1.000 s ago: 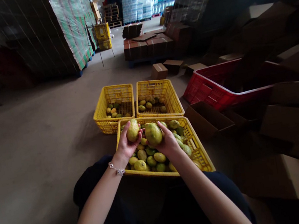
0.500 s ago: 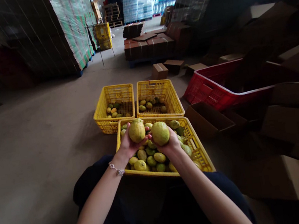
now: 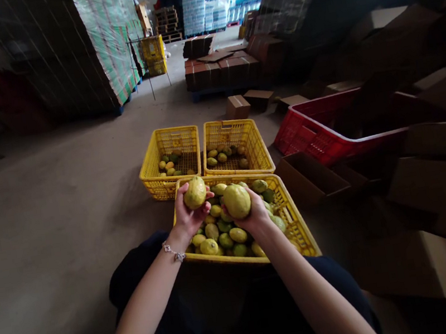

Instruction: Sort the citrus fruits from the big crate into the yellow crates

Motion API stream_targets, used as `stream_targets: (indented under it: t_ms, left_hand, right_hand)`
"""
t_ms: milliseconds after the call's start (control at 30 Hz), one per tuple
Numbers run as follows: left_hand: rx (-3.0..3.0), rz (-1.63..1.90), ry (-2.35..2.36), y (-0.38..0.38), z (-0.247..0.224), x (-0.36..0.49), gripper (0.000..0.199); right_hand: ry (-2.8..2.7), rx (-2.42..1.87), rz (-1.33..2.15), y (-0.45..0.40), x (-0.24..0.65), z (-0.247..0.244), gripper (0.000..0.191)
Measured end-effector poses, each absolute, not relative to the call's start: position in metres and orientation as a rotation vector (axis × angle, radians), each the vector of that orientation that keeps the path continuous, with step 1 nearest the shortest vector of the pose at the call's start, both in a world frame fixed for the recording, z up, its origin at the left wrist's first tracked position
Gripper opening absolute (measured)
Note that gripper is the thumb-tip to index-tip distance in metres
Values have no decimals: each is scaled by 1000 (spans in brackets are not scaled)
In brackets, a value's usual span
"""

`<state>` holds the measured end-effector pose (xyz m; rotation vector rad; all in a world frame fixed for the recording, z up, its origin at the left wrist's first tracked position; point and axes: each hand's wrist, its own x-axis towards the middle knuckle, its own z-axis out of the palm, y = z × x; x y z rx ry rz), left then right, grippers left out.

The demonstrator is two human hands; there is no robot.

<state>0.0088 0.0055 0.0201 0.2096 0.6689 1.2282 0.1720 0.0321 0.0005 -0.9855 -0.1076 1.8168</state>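
My left hand [image 3: 189, 215], with a bracelet at the wrist, is closed round a yellow-green fruit [image 3: 195, 192] above the left part of the near yellow crate [image 3: 299, 222]. My right hand [image 3: 254, 212] grips a larger yellow-green fruit [image 3: 237, 201] over the middle of that crate. A gap separates the two held fruits. Beneath them lie several green and yellow fruits [image 3: 238, 235], partly hidden by my hands.
Two yellow crates, left [image 3: 150, 173] and right [image 3: 262, 146], stand beyond the near one with several fruits in each. On the right are a red crate [image 3: 311, 133], an open carton [image 3: 309, 178] and more cardboard. A loaded pallet [image 3: 220, 71] stands farther back.
My left hand has moved slightly left with its fruit, which has turned in the fingers. My right hand and its fruit have shifted a little left, and the gap between the fruits is wider.
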Motion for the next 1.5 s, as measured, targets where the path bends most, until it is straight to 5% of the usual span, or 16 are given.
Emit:
stream_targets:
  t_ms: [367,567,700,833,967,1500]
  left_hand:
    - [206,1230,668,14,13,12,61]
    - [269,1219,790,13,15,16,39]
    - [463,1379,845,8,16,18,33]
    - [631,1518,911,3,18,19,53]
    - [766,1574,939,-2,21,19,61]
    - [902,1516,835,-8,18,15,44]
  right_hand:
    - [-186,-1022,1956,29,174,9,28]
    - [-387,-889,1949,27,182,21,25]
    - [-677,-973,1614,25,188,22,36]
    - [-1085,-1092,1000,25,194,17,57]
    - [-1403,-998,573,24,193,7,51]
    - [-1568,-816,425,14,183,-10,56]
